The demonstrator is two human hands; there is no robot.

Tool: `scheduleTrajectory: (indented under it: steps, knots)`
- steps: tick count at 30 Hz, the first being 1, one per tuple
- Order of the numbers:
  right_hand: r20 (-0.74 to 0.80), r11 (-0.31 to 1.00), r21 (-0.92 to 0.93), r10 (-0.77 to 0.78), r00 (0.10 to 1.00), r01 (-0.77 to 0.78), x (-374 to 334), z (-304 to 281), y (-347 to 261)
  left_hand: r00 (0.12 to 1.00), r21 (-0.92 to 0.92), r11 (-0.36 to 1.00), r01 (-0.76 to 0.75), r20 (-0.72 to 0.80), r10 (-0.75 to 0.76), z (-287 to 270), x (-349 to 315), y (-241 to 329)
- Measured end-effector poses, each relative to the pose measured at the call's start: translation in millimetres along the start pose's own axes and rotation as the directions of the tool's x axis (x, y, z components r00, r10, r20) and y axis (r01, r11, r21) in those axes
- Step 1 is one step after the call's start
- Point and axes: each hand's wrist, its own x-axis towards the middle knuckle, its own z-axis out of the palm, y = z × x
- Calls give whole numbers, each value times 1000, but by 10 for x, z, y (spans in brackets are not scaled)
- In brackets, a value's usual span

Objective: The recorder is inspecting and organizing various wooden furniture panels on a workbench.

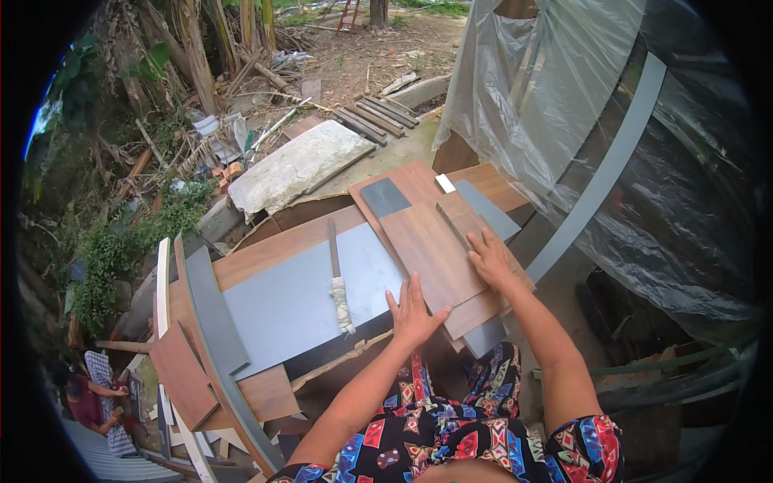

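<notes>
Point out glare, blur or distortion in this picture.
Head view: whitish glare streaks the plastic sheet; head view: the long grey strip bows, probably lens distortion, and the corners go black; head view: the left hand, right hand and wooden board look fairly sharp.

The desk (270,246) has a top of wood-grain board, with a pale grey sheet (278,310) spread across its middle. On that sheet lies a brown rod (334,253) (its near end bound in pale wrapping (340,299)). A stack of wood-grain and grey boards (427,258) sits at the right; toward the left end, a dark grey strip (211,302) lies crosswise near a small brown panel (182,374).
</notes>
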Motion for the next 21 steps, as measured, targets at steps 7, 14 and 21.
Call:
scheduleTrajectory:
  steps: [7,14,21]
  knots:
    - [33,992,-27,120,992,-119,662,137,-216,1000,12,1000,16,-6,-16,-25,-19,-12]
    - [33,991,-22,136,990,-135,569,130,-151,999,27,1000,15,-42,-14,-13,-31,44]
    - [42,987,-45,157,987,-155,62,-15,-28,998,30,999,35,-43,-33,-25,-54,30]
